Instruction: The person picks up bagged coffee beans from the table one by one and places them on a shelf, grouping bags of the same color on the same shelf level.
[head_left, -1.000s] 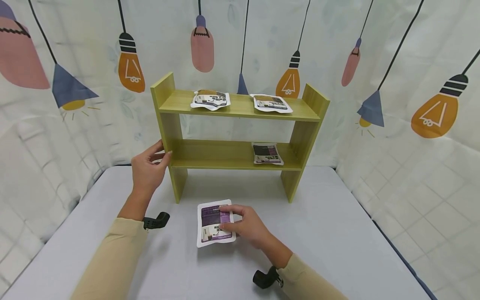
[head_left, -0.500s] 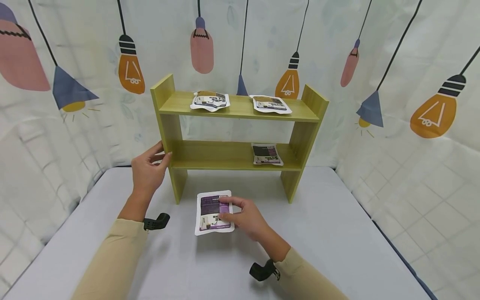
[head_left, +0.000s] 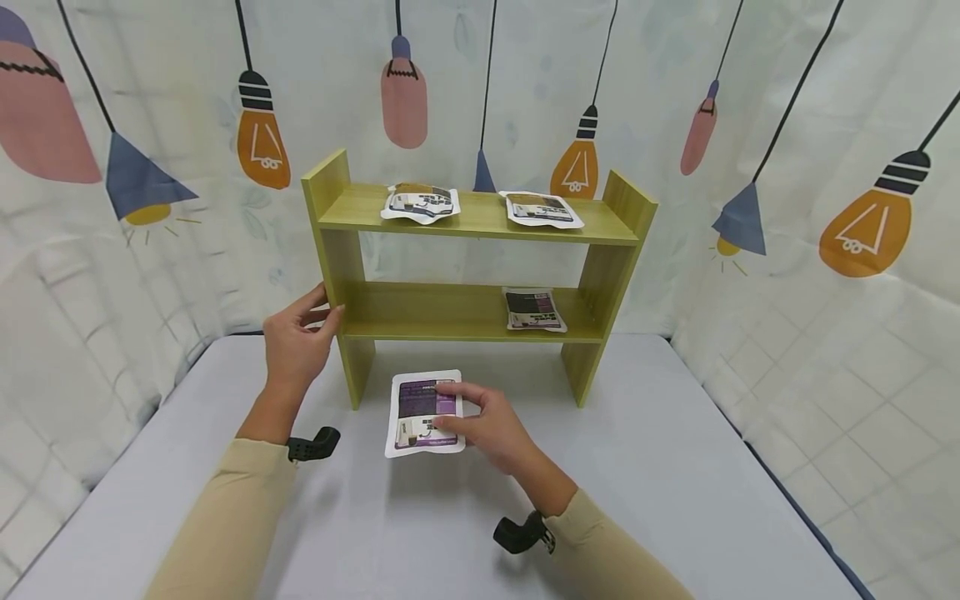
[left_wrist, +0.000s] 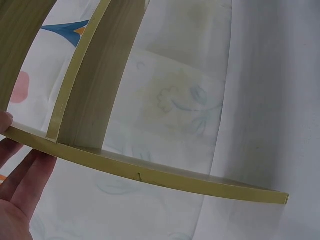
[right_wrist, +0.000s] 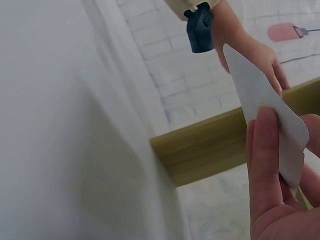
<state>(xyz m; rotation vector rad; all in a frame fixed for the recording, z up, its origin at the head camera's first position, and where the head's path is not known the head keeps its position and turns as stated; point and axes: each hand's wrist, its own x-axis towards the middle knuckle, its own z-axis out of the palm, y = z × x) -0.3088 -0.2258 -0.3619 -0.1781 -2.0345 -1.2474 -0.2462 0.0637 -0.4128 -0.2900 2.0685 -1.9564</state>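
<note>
A small yellow-green wooden shelf [head_left: 427, 310] with two boards stands on the table. At its left side panel is my left hand [head_left: 295, 346], with the thumb on one face and the fingers on the other, as the left wrist view of the panel [left_wrist: 145, 172] also shows. Just in front of the shelf, my right hand [head_left: 502, 433] pinches the right edge of a flat white pouch [head_left: 424, 412] with a purple label. The pouch hangs above the table, below the lower board. Its plain white back [right_wrist: 250, 80] faces the right wrist camera.
On the top board lie two white pouches with brownish labels, a left one [head_left: 422, 202] and a right one [head_left: 542, 209]. A dark-purple-labelled pouch [head_left: 534, 309] lies at the right of the lower board. Behind the table [head_left: 637, 467] hangs a lamp-patterned curtain [head_left: 450, 83].
My right hand has carried the purple pouch forward, closer to the shelf, and slightly left. My left hand has stayed on the side panel.
</note>
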